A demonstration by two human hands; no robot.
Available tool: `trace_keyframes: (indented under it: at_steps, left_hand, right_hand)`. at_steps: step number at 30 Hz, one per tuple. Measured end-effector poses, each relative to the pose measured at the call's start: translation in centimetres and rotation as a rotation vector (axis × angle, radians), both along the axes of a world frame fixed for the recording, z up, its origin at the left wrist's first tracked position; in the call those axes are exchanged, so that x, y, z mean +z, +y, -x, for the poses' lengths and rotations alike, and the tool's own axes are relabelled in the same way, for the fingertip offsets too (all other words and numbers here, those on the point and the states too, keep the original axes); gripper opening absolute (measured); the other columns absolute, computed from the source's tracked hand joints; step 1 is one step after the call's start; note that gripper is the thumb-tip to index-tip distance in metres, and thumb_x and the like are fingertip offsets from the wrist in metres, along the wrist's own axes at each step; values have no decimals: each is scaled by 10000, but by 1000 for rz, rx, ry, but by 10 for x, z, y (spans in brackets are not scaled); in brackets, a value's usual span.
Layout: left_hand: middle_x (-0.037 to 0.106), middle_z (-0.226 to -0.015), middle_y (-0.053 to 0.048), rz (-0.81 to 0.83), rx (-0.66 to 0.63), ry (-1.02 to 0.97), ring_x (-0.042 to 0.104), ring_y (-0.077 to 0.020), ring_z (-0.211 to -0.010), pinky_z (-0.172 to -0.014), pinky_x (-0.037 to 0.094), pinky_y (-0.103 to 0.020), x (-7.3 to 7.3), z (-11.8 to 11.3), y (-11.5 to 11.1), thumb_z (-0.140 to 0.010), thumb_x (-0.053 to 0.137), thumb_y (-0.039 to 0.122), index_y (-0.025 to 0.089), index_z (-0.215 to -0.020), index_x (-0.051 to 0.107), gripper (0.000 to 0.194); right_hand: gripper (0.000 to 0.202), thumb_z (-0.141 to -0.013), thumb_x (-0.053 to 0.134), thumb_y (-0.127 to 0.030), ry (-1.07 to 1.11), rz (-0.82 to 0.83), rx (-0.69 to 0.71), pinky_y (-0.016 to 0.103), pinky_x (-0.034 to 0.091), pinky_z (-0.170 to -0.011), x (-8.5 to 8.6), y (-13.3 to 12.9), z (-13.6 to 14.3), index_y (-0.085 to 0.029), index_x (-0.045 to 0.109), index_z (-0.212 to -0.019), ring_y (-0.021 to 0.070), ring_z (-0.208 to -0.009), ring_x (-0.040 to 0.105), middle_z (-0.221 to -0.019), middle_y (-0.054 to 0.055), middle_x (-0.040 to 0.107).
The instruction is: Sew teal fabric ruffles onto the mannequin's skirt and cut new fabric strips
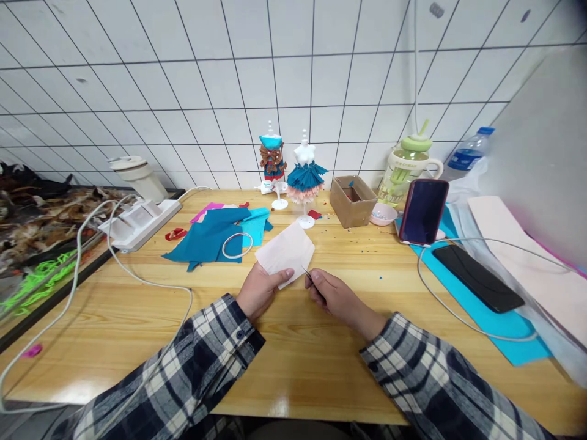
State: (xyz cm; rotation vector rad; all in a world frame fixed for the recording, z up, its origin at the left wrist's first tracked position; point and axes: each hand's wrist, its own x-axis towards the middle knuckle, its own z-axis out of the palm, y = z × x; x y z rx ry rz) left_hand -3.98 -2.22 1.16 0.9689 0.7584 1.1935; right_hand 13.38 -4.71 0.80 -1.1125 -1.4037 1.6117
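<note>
My left hand (pixel 260 288) pinches a pale pink sheet of paper (pixel 285 249) by its lower edge, thumb on top, above the middle of the table. At the sheet's lower right corner, my right hand (pixel 334 294) is closed around a slim dark pointed tool (pixel 314 285). The tool's thin tip touches or overlaps the paper's edge; its handle is mostly hidden by the fingers. Just behind the paper stands a small white dress form (pixel 304 153) with a ruffled teal and pink skirt (pixel 306 180). Another dress form (pixel 271 160) beside it wears turquoise, brown and red.
Teal sheets (pixel 211 235) and a white ring (pixel 237 245) lie left of the paper. A cardboard box (pixel 353 205), pink dish (pixel 383 214), propped phone (pixel 422 214) and drink jug (pixel 406 171) stand right. White cables (pixel 174 286) trail from a power strip (pixel 147 226). A black phone (pixel 477 278) lies right.
</note>
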Motion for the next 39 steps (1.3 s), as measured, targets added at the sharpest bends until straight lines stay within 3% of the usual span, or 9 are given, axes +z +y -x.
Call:
trace_keyframes:
  at_steps: [4, 9, 20, 30, 39]
  left_hand:
    - [612, -1284, -115, 1, 27, 3, 497, -328, -1256, -1099, 352, -476, 1, -1, 0, -659, 806, 203, 197, -1338, 499, 745]
    - [603, -1296, -117, -2, 3, -15, 489, -330, -1263, -1100, 353, -471, 0, -1, -1, -655, 812, 210, 201, -1345, 491, 762]
    - [554, -1353, -116, -22, -5, 13, 478, -322, -1276, -1101, 349, -463, -3, 1, 0, -679, 793, 197, 206, -1349, 480, 739]
    - [525, -1381, -122, -62, 7, 57, 465, -319, -1287, -1114, 332, -471, -1, 1, 1, -683, 791, 230, 196, -1385, 435, 787]
    - [537, -1367, -132, -64, -25, 69, 488, -321, -1267, -1095, 352, -475, -5, 2, 1, -708, 770, 217, 184, -1382, 432, 755]
  right_hand:
    - [465, -821, 415, -690, 78, 88, 25, 247, 192, -438, 1, 0, -1, -228, 453, -783, 90, -440, 246, -503, -86, 319]
    - [451, -811, 432, -684, 101, 141, 49, 245, 158, -437, 1, 1, 0, -235, 438, -769, 85, -438, 199, -511, -91, 289]
    - [411, -844, 418, -633, 62, 139, 34, 237, 163, -428, 4, 0, 1, -232, 423, -755, 86, -448, 216, -523, -80, 306]
    - [322, -933, 356, -470, -40, 58, 18, 222, 220, -440, 5, -1, 1, -213, 412, -747, 88, -480, 273, -555, -65, 344]
    - [313, -968, 283, -421, -58, 105, 24, 212, 261, -436, 14, -3, 2, -211, 425, -784, 86, -449, 314, -523, -70, 374]
